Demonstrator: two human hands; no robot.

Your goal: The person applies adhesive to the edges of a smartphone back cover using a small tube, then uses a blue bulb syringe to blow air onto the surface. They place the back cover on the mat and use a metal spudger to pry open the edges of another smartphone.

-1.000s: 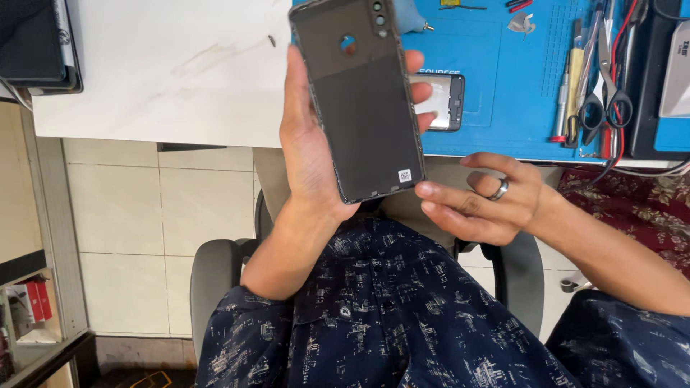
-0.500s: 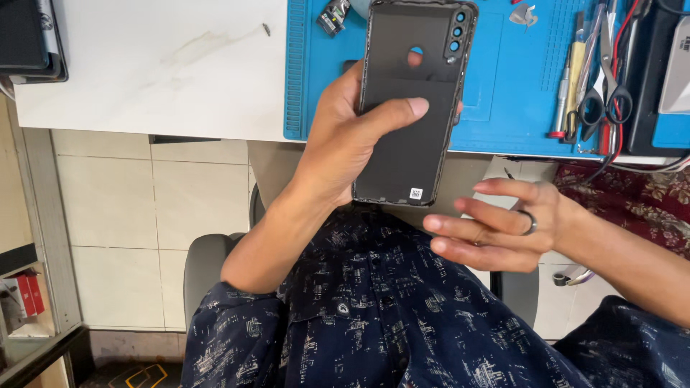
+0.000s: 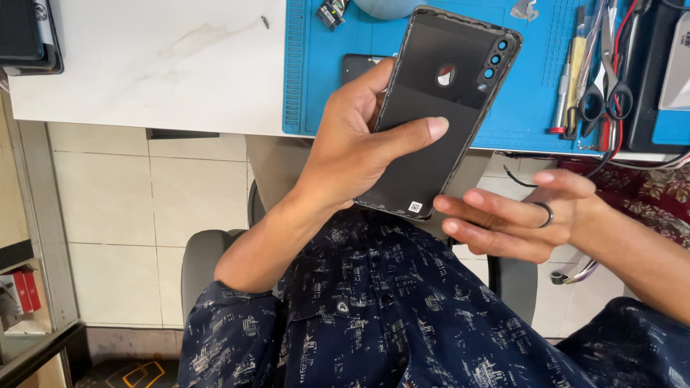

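The left hand (image 3: 352, 151) is raised in front of the person's chest, forearm angled up from the elbow at the lap, wrist bent slightly back. It grips a dark phone back cover (image 3: 435, 108) by its left edge, thumb stretched flat across the middle of the panel and the fingers wrapped behind it, only their tips showing at the top edge. The cover stands tilted, its camera holes at the upper right corner and a small white sticker near the lower end.

The right hand (image 3: 514, 215) comes in from the right, palm turned inward, fingers straight and loosely together, holding nothing. Its fingertips (image 3: 449, 205) sit just beside the cover's lower corner; whether they touch it I cannot tell. A dark ring (image 3: 546, 213) circles one finger.

The two hands are apart, close only at that lower corner.

Behind the cover lies a blue work mat (image 3: 532, 93) on a white table (image 3: 158, 65). A second dark phone (image 3: 356, 68) lies on the mat, partly hidden by the left hand. At the mat's right edge are scissors (image 3: 600, 90) and other slim hand tools (image 3: 564, 86)
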